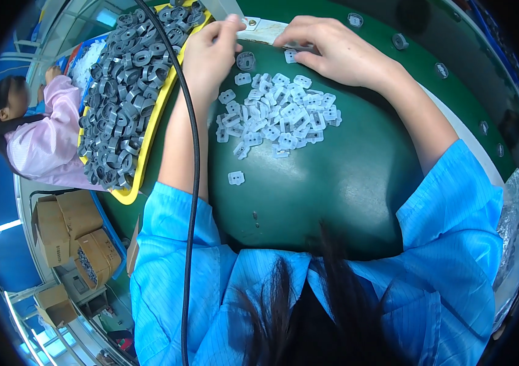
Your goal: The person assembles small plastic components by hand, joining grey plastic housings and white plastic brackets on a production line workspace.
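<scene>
My left hand [212, 53] is at the far side of the green work surface [326, 198], fingers bent in and closed; what they hold, if anything, is hidden. Just below its fingers lies a grey oval plastic ring [245, 60]. To the right, my right hand [338, 52] curls down with its thumb tip at a small white plastic plate [290, 56]. A loose pile of similar white plates [284, 113] spreads between my forearms. One single white plate [236, 177] lies apart, nearer to me.
A yellow-rimmed tray [149, 131] heaped with grey rings [122, 104] stands at left. A black cable [196, 158] crosses over my left forearm. Several pieces [400, 41] lie on a green strip at right. Beyond the tray sits a person in pink [49, 137]; cardboard boxes [67, 226] stand lower left.
</scene>
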### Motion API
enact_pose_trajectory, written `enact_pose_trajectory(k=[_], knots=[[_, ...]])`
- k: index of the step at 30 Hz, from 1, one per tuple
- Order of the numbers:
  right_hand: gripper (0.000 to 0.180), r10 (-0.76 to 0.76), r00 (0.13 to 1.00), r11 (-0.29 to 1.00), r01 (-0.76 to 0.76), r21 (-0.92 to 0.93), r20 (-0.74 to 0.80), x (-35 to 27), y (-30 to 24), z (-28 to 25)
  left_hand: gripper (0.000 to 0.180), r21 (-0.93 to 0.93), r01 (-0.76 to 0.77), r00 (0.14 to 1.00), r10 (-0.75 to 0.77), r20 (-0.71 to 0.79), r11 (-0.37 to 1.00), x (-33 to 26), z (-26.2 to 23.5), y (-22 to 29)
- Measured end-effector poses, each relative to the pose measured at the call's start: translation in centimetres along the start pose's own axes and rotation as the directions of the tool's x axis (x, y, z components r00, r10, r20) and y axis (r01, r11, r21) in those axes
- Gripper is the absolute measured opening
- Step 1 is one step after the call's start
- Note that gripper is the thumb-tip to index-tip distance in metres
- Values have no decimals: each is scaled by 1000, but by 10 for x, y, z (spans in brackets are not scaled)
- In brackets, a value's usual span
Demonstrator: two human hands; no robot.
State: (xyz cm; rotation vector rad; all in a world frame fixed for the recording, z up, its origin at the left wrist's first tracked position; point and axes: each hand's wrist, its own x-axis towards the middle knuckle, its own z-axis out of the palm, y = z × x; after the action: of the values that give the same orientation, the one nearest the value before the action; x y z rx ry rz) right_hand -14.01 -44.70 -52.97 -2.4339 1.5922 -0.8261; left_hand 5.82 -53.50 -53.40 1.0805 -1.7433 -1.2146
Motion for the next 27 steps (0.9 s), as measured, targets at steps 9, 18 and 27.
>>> enact_pose_trajectory(k=[9, 18, 27], knots=[[18, 115, 993, 988, -113, -102, 16, 6, -23, -10, 38, -555, 96, 935, 116, 335, 827, -5, -10, 2], [12, 482, 864, 498, -404, 767, 142, 21, -27, -21, 39, -356, -114, 981, 162, 107, 927, -22, 31, 7], [11, 599, 799, 480, -319, 817, -41, 8, -28, -1, 35, -179, -423, 905, 423, -43, 888, -24, 44, 4]])
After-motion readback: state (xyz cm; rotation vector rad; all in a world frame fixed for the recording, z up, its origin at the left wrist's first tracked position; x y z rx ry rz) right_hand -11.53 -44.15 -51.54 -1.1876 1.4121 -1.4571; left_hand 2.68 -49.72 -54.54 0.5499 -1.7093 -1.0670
